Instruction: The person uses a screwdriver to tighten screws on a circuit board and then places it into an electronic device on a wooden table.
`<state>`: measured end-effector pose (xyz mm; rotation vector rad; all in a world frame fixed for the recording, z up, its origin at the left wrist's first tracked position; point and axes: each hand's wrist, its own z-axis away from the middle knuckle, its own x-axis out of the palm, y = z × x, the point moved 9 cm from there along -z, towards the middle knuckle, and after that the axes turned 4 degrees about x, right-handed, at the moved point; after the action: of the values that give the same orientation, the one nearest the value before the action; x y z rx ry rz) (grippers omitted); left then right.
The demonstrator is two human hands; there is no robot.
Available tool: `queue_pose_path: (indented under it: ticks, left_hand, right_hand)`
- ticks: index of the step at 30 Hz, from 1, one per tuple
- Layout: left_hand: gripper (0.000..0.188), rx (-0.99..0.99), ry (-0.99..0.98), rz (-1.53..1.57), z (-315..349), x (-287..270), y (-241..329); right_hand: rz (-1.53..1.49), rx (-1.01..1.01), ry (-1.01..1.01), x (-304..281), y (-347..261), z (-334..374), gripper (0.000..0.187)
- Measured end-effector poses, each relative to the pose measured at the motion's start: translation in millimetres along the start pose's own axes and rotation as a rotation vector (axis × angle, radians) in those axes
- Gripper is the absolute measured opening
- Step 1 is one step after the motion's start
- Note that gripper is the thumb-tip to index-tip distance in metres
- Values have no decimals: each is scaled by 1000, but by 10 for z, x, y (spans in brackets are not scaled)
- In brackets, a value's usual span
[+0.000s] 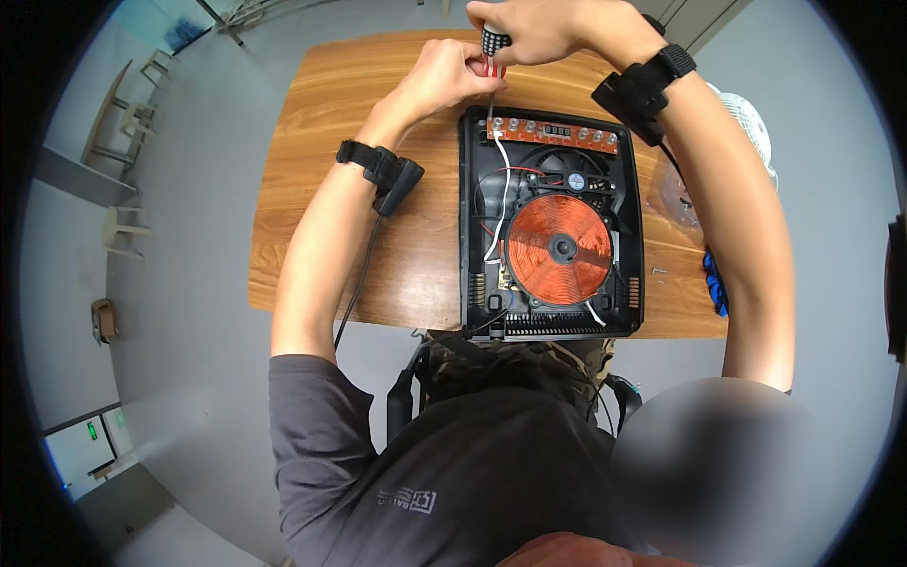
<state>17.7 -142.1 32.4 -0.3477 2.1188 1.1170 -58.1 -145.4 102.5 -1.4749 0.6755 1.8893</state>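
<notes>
My right hand [543,30] is closed round the black, textured top of a screwdriver [493,42]. The fingers of my left hand [444,74] pinch the red lower part of its handle. Its shaft points down to the left end of an orange circuit board [567,134] with a small display and round buttons. That board lies along the far edge of an opened induction cooker [465,217], a black shell with its insides bare. Nearer to me inside it sits a round copper coil [559,250], with a black fan partly hidden beyond it. A white cable [507,180] runs from the board beside the coil.
The cooker rests on a wooden table [378,255], close to its near edge. Right of it lie several small screws [658,274], a clear plastic container [675,197] and blue cloth [715,283]. A white fan [748,123] stands partly behind my right arm. A black cable [357,269] hangs from my left wrist device.
</notes>
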Motion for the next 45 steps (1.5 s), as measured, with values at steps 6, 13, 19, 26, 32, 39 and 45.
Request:
queue_pose_path:
  ticks: [6, 13, 19, 26, 32, 39, 45]
  left_hand:
    - [27, 4, -98, 96, -36, 132, -120]
    - [41, -5, -4, 1, -96, 122, -198]
    - [31, -36, -64, 60, -77, 143, -35]
    - [31, -97, -235, 217, -115, 361, -122]
    - [39, 3, -126, -60, -70, 94, 48]
    - [23, -64, -177, 83, -64, 160, 18]
    - [28, -52, -145, 259, -44, 201, -68]
  right_hand:
    - [-13, 42, -52, -7, -17, 33, 50]
    - [6, 70, 2, -81, -91, 5, 52]
    - [17, 7, -19, 27, 37, 38, 49]
    - [14, 11, -8, 46, 24, 83, 45]
    - [86, 93, -12, 7, -124, 46, 48]
    - [14, 61, -102, -68, -40, 150, 55]
    - [72, 43, -69, 47, -49, 23, 58]
